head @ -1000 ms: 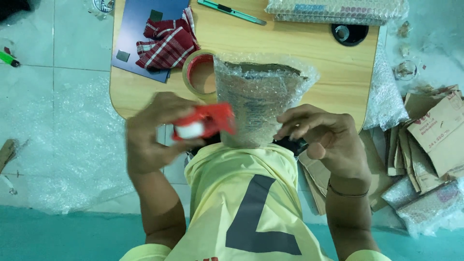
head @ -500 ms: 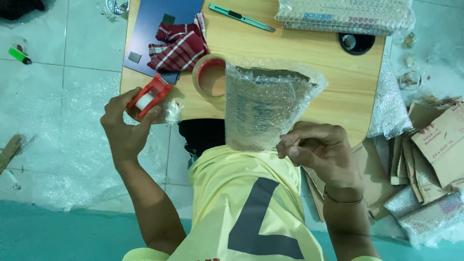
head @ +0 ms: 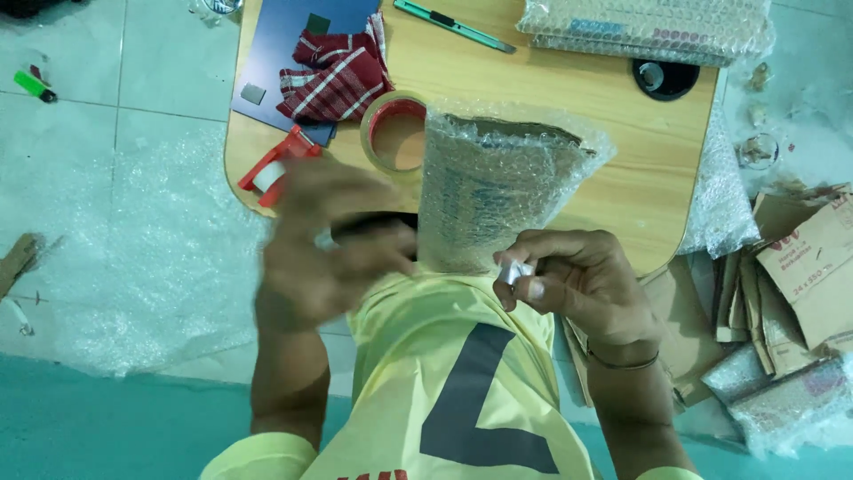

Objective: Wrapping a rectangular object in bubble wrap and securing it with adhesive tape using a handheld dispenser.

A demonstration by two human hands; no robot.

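Tape dispenser (head: 269, 171) now sits on the table (head: 613, 191); left hand (head: 324, 244) released, blurred; right hand (head: 577, 280) pinches tape end (head: 514, 272) beside the bubble-wrapped parcel (head: 498, 191).

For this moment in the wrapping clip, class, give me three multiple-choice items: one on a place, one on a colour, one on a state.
1. Where does the red tape dispenser lie?
A. On the left edge of the wooden table
B. On the floor tiles
C. In the right hand

2. What colour is the utility knife at the table's far edge?
A. Yellow
B. Green
C. Black

3. What is the right hand doing?
A. Lying flat and open
B. Gripping the checked cloth
C. Pinching a small pale piece of tape

Answers: 1 A, it sits by the tape roll; 2 B, its handle is green; 3 C, the fingertips close on the piece beside the bubble-wrapped parcel, while the left hand is blurred.
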